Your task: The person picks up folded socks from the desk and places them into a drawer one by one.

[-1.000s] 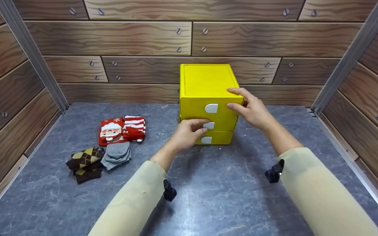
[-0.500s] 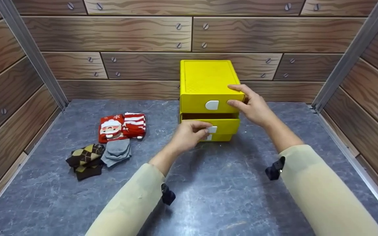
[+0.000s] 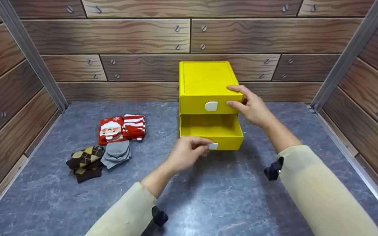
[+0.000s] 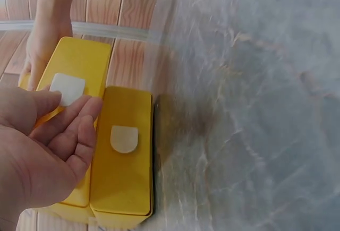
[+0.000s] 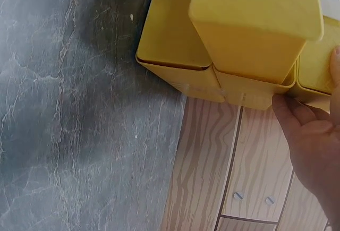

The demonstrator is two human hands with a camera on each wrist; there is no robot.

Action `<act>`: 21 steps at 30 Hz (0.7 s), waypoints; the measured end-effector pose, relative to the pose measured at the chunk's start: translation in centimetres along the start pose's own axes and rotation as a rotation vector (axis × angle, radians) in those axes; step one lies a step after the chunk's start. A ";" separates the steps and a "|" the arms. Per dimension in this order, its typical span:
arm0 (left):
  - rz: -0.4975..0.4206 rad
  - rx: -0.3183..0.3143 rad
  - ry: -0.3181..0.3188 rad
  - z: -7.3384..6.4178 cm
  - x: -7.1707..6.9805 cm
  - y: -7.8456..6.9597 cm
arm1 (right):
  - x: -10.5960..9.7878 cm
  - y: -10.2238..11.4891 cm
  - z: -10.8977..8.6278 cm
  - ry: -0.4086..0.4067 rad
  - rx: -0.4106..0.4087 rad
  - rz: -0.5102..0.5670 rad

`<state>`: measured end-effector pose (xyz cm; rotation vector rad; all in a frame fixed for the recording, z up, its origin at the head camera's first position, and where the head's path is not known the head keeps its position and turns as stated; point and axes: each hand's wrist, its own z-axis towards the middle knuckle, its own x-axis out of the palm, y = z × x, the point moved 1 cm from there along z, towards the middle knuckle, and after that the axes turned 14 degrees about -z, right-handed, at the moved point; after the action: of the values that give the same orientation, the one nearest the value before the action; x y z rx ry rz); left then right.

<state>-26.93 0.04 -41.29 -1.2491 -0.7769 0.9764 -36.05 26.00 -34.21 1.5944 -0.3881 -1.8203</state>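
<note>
A yellow three-drawer cabinet (image 3: 208, 78) stands near the back wall in the head view. Its middle drawer (image 3: 228, 143) is pulled well out, and the inside shows bare yellow plastic. My left hand (image 3: 186, 153) pinches this drawer's white handle (image 4: 68, 88) between thumb and fingers. At the cabinet's upper right front corner, my right hand (image 3: 254, 108) grips, thumb on the top drawer's front and index finger on the lid. More of its fingers press the side in the right wrist view. The closed bottom drawer (image 4: 122, 172) shows in the left wrist view, hidden from the head.
On the grey marbled table (image 3: 235, 203), left of the cabinet, lie folded socks: a red Santa pair (image 3: 112, 129) with striped part (image 3: 134, 126), grey socks (image 3: 116, 152) and brown argyle socks (image 3: 85, 162). Wood-patterned walls (image 3: 116, 36) enclose the back and sides.
My left hand has drawn the middle drawer out toward me from fully closed, keeping its pinch on the handle. My right hand stays at the cabinet's corner; the socks have not moved.
</note>
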 end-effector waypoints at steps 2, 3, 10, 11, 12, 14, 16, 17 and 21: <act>0.000 0.003 0.000 -0.6 0.1 -0.1 | 0.0 0.1 0.0 0.001 -0.004 -0.002; 0.000 0.005 0.000 -0.9 0.1 0.0 | 0.0 0.1 0.0 0.002 -0.007 -0.001; -0.024 0.021 -0.007 -2.7 0.7 0.2 | 0.0 0.2 0.0 -0.003 -0.055 -0.019; -0.025 0.030 -0.007 -2.9 0.8 0.2 | 0.0 0.3 0.0 -0.001 -0.051 -0.015; -0.030 0.033 -0.005 -3.1 0.9 0.2 | 0.0 0.3 0.0 0.001 -0.045 -0.013; -0.037 0.038 -0.003 -3.5 1.1 0.2 | 0.0 0.2 -0.1 0.004 -0.038 -0.011; -0.049 0.038 -0.005 -3.9 1.3 0.2 | 0.1 0.2 -0.1 0.003 -0.035 -0.013; -0.054 0.036 -0.008 -4.0 1.4 0.2 | 0.1 0.2 -0.1 0.001 -0.036 -0.015; -0.060 0.043 -0.023 -4.4 1.7 0.2 | 0.2 0.0 0.0 -0.015 -0.050 -0.029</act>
<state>-22.30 -0.13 -42.34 -1.1729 -0.8025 0.9553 -36.02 25.90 -34.37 1.5602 -0.3253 -1.8502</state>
